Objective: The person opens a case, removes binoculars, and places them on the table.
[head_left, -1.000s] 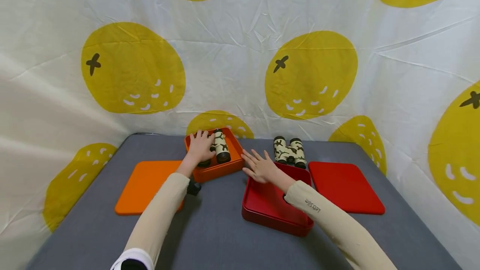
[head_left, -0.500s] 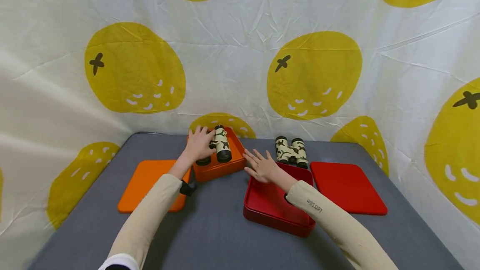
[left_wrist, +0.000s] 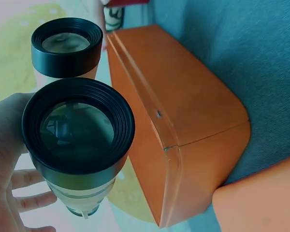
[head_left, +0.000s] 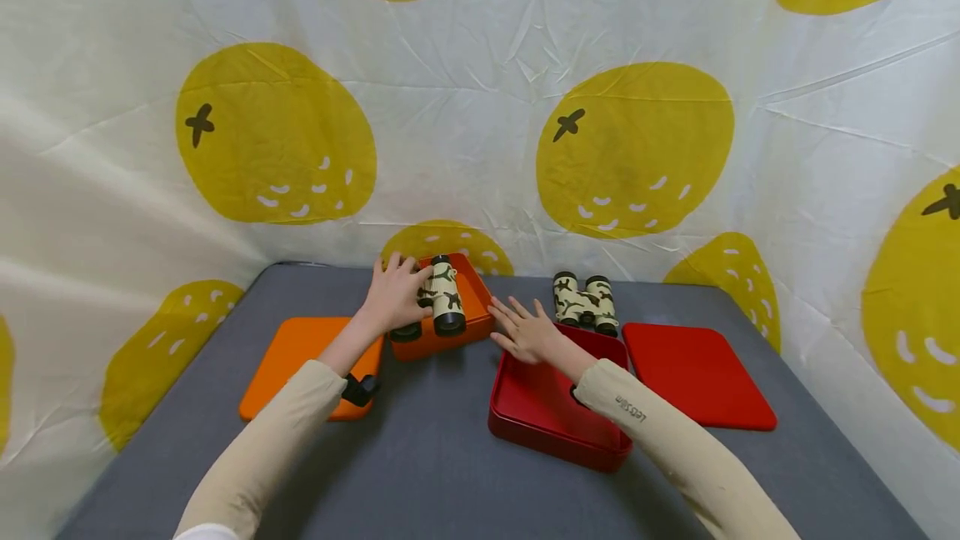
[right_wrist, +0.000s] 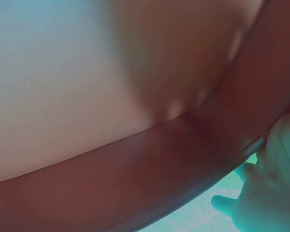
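My left hand (head_left: 393, 294) grips a pair of camouflage-patterned binoculars (head_left: 447, 294) by one barrel, just over the orange box (head_left: 435, 346). In the left wrist view, the two black-rimmed lenses of the binoculars (left_wrist: 78, 133) face the camera, outside the mouth of the orange box (left_wrist: 198, 101). My right hand (head_left: 528, 336) has straight fingers; its fingertips meet the right side of the orange box, while the palm hangs over the back corner of an open red box (head_left: 555, 447). The right wrist view shows mostly the wall of the red box (right_wrist: 116, 179), with part of my right hand (right_wrist: 270, 193) at lower right.
Another pair of camouflage binoculars (head_left: 585, 305) stands behind the red box. An orange lid (head_left: 288, 361) lies left, partly behind my left forearm, and a red lid (head_left: 697, 377) lies right. A white cloth (head_left: 457, 123) with yellow fruit prints hangs around the grey table (head_left: 442, 448).
My left hand has lifted the binoculars slightly from inside the orange box and drawn them towards me, and its wrist has swung left. My right hand keeps its place at the box.
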`<act>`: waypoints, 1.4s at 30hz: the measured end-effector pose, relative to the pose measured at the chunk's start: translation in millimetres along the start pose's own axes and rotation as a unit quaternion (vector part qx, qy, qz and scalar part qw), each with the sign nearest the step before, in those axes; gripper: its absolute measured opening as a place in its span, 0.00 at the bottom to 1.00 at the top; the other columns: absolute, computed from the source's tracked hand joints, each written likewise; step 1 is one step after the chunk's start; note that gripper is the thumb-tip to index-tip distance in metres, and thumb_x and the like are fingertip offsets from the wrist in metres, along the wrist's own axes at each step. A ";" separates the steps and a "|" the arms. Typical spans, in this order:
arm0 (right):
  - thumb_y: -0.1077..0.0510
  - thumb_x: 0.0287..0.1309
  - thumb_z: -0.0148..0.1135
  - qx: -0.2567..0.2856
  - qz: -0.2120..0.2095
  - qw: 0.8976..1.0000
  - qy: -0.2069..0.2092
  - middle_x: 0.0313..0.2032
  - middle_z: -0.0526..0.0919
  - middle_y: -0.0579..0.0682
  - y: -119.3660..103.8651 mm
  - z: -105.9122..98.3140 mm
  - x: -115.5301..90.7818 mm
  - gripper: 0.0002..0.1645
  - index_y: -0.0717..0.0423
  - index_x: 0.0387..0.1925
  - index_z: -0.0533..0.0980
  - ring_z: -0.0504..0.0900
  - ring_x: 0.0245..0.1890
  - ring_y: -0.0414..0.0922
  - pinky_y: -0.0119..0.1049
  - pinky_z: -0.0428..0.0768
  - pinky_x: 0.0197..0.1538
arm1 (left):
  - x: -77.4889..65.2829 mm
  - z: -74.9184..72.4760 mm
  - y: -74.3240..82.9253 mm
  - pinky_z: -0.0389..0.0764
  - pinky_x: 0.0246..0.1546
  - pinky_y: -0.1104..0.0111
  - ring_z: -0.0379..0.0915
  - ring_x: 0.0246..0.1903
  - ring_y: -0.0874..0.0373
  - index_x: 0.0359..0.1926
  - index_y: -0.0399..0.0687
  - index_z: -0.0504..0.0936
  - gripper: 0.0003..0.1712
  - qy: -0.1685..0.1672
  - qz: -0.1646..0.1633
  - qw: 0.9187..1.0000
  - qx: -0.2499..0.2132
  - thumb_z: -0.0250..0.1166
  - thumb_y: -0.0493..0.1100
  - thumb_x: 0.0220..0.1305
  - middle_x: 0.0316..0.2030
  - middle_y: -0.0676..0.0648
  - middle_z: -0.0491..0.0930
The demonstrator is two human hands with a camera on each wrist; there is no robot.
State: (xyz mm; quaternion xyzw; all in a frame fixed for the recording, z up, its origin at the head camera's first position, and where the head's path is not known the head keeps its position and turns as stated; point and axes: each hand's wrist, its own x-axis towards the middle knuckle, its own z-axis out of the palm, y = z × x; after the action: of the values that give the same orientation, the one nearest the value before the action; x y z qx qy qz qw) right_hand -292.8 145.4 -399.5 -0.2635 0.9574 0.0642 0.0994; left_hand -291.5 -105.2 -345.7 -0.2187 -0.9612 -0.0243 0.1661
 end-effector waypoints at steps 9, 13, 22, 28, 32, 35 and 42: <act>0.39 0.65 0.29 0.000 -0.006 1.000 0.020 0.70 0.39 0.44 1.1 2.5 0.6 0.35 0.46 0.69 0.43 0.43 0.70 0.49 0.59 0.44 0.65 | -24.2 -5.6 15.4 0.61 0.47 0.48 0.61 0.47 0.46 0.54 0.54 0.73 0.35 0.026 0.030 0.999 0.013 0.67 0.58 0.42 0.44 0.45 0.73; 0.39 0.65 0.30 0.006 -0.006 1.000 0.022 0.70 0.39 0.44 2.2 3.8 1.4 0.35 0.46 0.69 0.43 0.43 0.70 0.49 0.59 0.44 0.65 | -31.7 -7.3 21.7 0.62 0.48 0.48 0.61 0.47 0.46 0.54 0.55 0.73 0.36 0.036 0.042 0.998 0.025 0.68 0.58 0.41 0.44 0.45 0.73; 0.38 0.64 0.30 0.008 -0.005 1.000 0.021 0.70 0.38 0.42 9.1 3.1 4.5 0.35 0.44 0.69 0.42 0.43 0.70 0.48 0.59 0.45 0.65 | -45.2 -11.4 35.8 0.63 0.48 0.48 0.63 0.45 0.47 0.53 0.55 0.74 0.37 0.048 0.059 0.997 0.034 0.68 0.59 0.38 0.40 0.46 0.74; 0.38 0.64 0.29 0.006 -0.010 1.000 0.021 0.70 0.38 0.42 9.2 1.5 3.7 0.35 0.45 0.69 0.42 0.43 0.70 0.49 0.59 0.45 0.65 | -56.5 -9.7 42.3 0.63 0.47 0.49 0.63 0.44 0.48 0.52 0.55 0.74 0.37 0.042 0.064 0.996 0.037 0.68 0.60 0.37 0.40 0.46 0.74; 0.38 0.65 0.29 0.009 -0.012 1.000 0.024 0.70 0.39 0.43 6.6 0.5 0.0 0.35 0.46 0.69 0.42 0.43 0.70 0.50 0.59 0.45 0.65 | -65.5 -8.4 45.8 0.62 0.47 0.50 0.62 0.44 0.48 0.53 0.55 0.74 0.38 0.026 0.067 0.997 0.034 0.68 0.61 0.38 0.40 0.46 0.74; 0.39 0.65 0.29 0.011 -0.012 0.999 0.029 0.70 0.39 0.44 5.5 0.3 -2.1 0.35 0.46 0.69 0.43 0.43 0.70 0.50 0.60 0.46 0.65 | -71.2 -7.0 48.2 0.63 0.47 0.49 0.62 0.44 0.48 0.53 0.55 0.74 0.38 0.017 0.068 0.997 0.032 0.68 0.62 0.38 0.40 0.46 0.74; 0.38 0.65 0.29 0.015 -0.013 0.999 0.032 0.70 0.40 0.44 4.0 1.6 -2.1 0.35 0.46 0.69 0.43 0.43 0.70 0.50 0.60 0.46 0.65 | -83.2 3.2 53.5 0.62 0.49 0.47 0.62 0.45 0.49 0.53 0.55 0.74 0.40 0.009 0.082 0.996 0.040 0.68 0.64 0.36 0.38 0.47 0.73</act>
State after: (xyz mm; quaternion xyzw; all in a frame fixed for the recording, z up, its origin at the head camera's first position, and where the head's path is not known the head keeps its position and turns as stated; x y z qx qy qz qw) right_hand -292.8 150.2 -400.3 -0.2758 0.9575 0.0400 0.0738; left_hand -199.0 -90.8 -377.6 -0.2893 -0.9388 0.0263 0.1851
